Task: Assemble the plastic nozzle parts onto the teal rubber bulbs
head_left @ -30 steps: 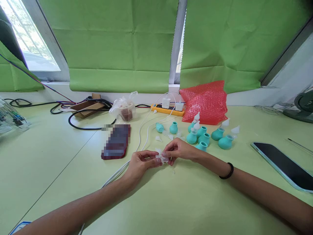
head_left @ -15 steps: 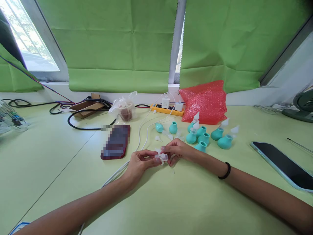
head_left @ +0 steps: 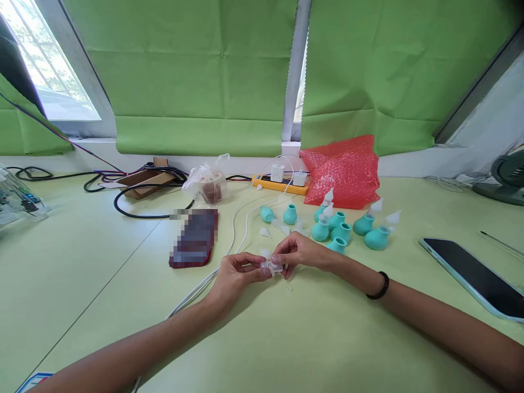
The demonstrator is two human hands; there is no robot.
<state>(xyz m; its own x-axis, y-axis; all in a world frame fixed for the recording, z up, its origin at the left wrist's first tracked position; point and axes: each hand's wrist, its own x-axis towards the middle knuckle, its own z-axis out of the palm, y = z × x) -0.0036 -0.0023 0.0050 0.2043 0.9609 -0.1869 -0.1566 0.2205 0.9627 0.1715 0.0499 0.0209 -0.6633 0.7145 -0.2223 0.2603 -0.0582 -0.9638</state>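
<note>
Between my fingertips, just above the table, is a small clear plastic piece (head_left: 272, 267), roughly tube-shaped. My left hand (head_left: 236, 277) pinches its left end with thumb and forefinger. My right hand (head_left: 297, 252) grips the same piece from the right, thumb on top. Partly hidden behind the fingers lies a small whitish piece (head_left: 265, 252). Beyond my hands stand several teal rubber bulbs (head_left: 341, 232), some topped with translucent pointed tips (head_left: 328, 210). One teal bulb (head_left: 267, 213) lies on its side, near loose clear pieces (head_left: 280, 225).
A red bubble-wrap bag (head_left: 341, 173) rests behind the bulbs, beside an orange power strip (head_left: 262, 183). White cables (head_left: 196, 290) run under my left arm. A dark red phone (head_left: 194, 240) lies left, another phone (head_left: 470, 275) right, near a thin metal rod (head_left: 501, 243).
My right thumb has shifted slightly left and down over the clear plastic piece, covering more of it. My left hand barely moves. The surrounding things stay in place.
</note>
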